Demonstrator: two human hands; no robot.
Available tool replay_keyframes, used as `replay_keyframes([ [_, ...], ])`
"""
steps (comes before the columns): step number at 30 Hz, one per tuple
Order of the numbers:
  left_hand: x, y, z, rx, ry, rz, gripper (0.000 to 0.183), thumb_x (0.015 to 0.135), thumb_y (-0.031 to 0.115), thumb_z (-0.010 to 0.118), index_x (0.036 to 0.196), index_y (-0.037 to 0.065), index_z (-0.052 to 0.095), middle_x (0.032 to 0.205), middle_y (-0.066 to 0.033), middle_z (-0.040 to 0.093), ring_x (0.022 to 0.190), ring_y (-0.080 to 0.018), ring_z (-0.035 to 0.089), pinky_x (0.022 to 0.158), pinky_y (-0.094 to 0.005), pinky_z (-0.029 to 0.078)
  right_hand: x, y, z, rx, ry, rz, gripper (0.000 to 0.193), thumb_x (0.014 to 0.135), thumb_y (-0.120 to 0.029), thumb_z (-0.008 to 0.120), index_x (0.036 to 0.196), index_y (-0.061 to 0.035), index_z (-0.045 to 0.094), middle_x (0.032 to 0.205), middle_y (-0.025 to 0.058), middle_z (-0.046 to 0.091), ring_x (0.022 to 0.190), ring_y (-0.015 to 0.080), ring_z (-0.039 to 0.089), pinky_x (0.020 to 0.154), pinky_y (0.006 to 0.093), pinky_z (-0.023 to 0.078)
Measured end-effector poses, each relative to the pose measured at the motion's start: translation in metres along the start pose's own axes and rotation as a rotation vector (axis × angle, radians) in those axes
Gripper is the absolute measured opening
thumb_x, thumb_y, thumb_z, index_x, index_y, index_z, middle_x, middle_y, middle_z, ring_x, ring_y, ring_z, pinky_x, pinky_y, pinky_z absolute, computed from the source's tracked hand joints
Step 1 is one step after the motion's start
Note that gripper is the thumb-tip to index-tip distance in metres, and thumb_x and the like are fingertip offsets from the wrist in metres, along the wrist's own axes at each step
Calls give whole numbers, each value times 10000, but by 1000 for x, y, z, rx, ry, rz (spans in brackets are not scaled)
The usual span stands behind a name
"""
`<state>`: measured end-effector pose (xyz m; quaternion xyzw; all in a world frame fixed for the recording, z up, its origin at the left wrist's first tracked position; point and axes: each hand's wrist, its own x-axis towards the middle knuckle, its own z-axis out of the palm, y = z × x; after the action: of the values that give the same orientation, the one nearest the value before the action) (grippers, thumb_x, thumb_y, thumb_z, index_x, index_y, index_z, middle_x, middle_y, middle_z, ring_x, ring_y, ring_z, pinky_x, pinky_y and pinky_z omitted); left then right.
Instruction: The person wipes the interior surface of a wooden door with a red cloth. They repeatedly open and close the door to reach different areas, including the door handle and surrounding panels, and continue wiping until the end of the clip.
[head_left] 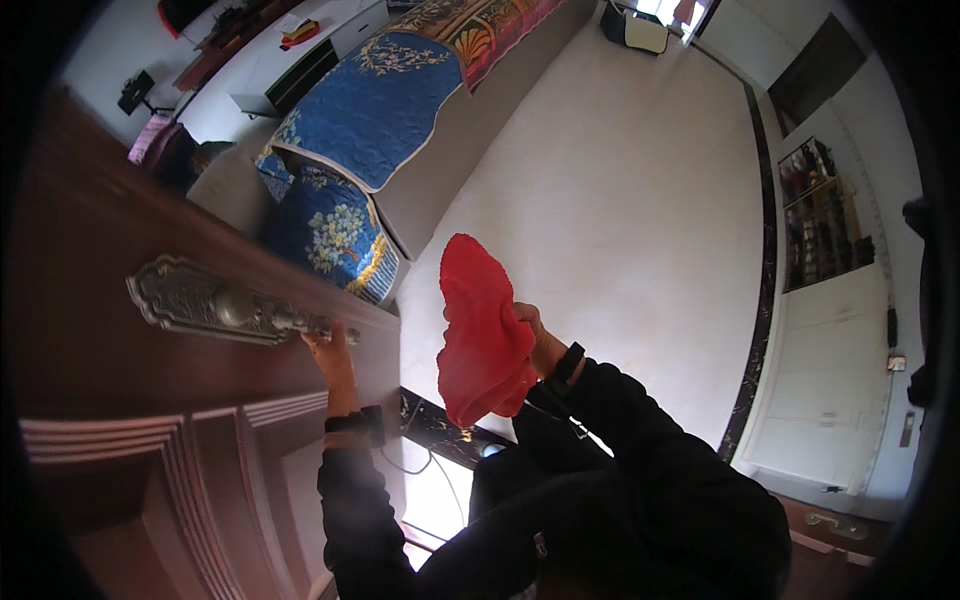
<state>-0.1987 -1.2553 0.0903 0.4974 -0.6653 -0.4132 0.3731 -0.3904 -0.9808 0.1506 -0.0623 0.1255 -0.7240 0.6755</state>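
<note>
My left hand point(330, 352) is closed round the end of a metal door handle point(262, 313), which sticks out from an ornate backplate point(172, 297). The handle belongs to a brown panelled door point(90, 330) on the left. In the middle, my right hand point(535, 330) grips a red cloth point(480, 335) that hangs bunched and loose in front of it. The cloth hides most of the right fingers. Dark bands sit on both wrists, below black sleeves.
Beyond the door stands a sofa point(440, 180) with a blue flowered cover point(370, 110). A pale floor point(620, 190) with a dark border point(765, 250) stretches ahead. White cabinets point(820, 370) and a shelf of dark items point(825, 225) line the right wall. A dark threshold point(440, 425) lies below.
</note>
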Motion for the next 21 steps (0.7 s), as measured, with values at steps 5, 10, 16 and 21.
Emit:
replay_keyframes([
  [5,-108,46,-17,-291,-355,-205,617,882,288,679,1389,93,385,1185,-96,552,1032,-193,534,854,-321,471,-22,2,39,25,-11,99,593,835,-301,561,1330,14,470,1264,160,575,1115,278,580,1006,390,450],
  [10,-204,117,7,-872,-720,-464,874,829,247,720,1507,92,191,1404,-114,428,1288,-252,427,1029,-385,430,-30,-4,19,-358,156,319,529,882,-240,546,1336,16,460,1284,139,570,1134,241,571,1006,364,450],
  [16,-236,142,59,-533,-494,-619,953,769,211,782,1505,105,187,1356,-153,496,1227,-305,519,1007,-426,464,-38,-54,-4,-518,92,627,621,891,-327,656,1371,0,437,1297,87,557,1144,183,554,1004,335,436],
  [21,-248,169,91,195,-414,-625,1109,696,450,775,1505,67,120,1330,-237,503,1134,-405,570,979,-444,468,-28,-86,-6,-913,-89,730,658,845,-320,723,1357,2,464,1281,96,572,1166,191,539,1007,346,431],
])
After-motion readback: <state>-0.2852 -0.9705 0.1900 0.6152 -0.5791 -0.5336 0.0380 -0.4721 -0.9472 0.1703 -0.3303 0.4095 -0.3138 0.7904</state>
